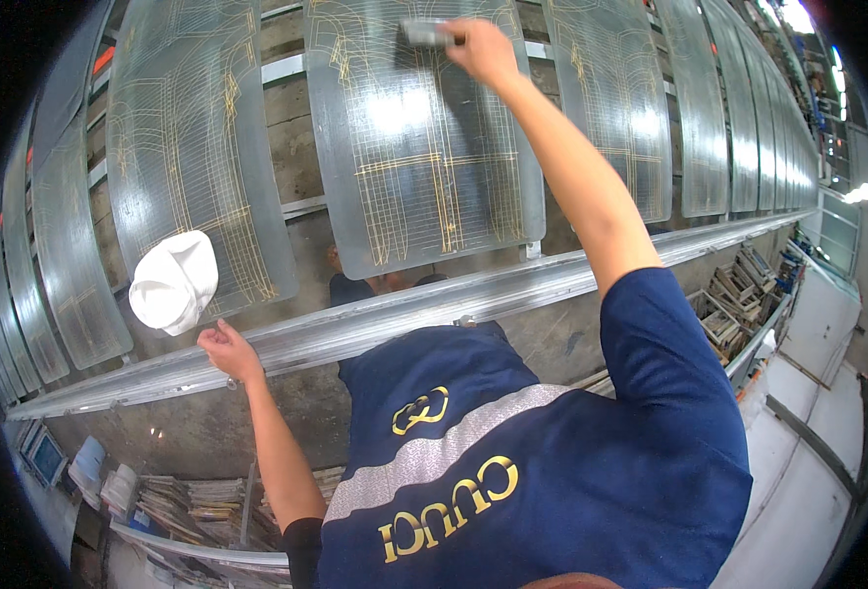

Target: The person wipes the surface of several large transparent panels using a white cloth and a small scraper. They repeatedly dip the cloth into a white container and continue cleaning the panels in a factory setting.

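Note:
My right hand (483, 54) reaches far out over a grey panel (345, 211) marked with fine yellow lines. Its fingers are wrapped around one end of a small, grey, block-shaped tool (422, 32), which is blurred. The tool is at the panel's far part; whether it touches the surface I cannot tell. Lower left, my left hand (228, 351) is closed, its fingertips at the near edge of a white, cup-shaped thing (174, 283). That thing is tilted above the near end of the neighbouring panel (139, 137), and the fingers seem to pinch it.
More lined panels (610, 118) stand in a row to both sides, with gaps between them. A long metal rail (355, 334) crosses in front of my body. Behind me are stacked frames (198, 506) on the left and a pile of wooden frames (743, 290) on the right.

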